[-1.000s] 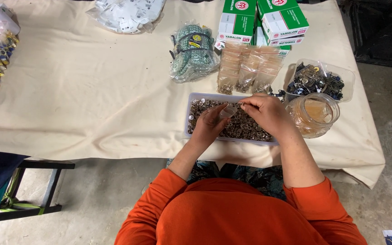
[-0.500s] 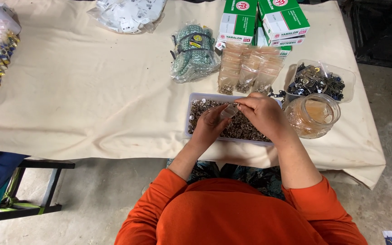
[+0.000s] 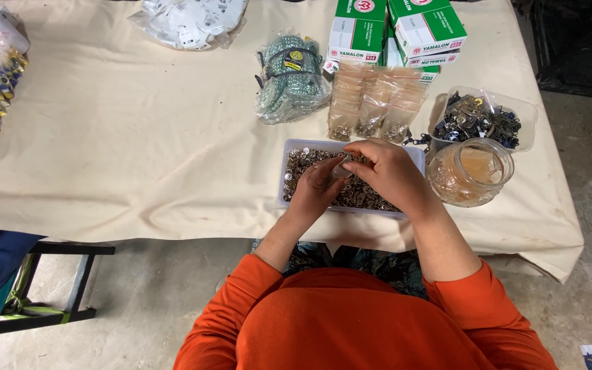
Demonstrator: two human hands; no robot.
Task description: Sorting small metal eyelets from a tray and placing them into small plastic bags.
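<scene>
Both hands had barely shifted. Left hand (image 3: 318, 186) and right hand (image 3: 386, 173) pinched a small clear packet (image 3: 341, 168) together, fingers closed on it, above the shallow clear plastic tray of small metal fasteners (image 3: 294, 164) near the counter's front edge.

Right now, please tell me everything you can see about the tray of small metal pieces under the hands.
The tray is a shallow rectangular box of pale, translucent plastic, open on top and lying flat near the table's front edge. It is filled with many small round, silvery and dark metal pieces. Both hands, the left hand and right hand, are above it and hide its middle. Small clear bags lie just behind it, and a clear jar stands at its right.
</scene>
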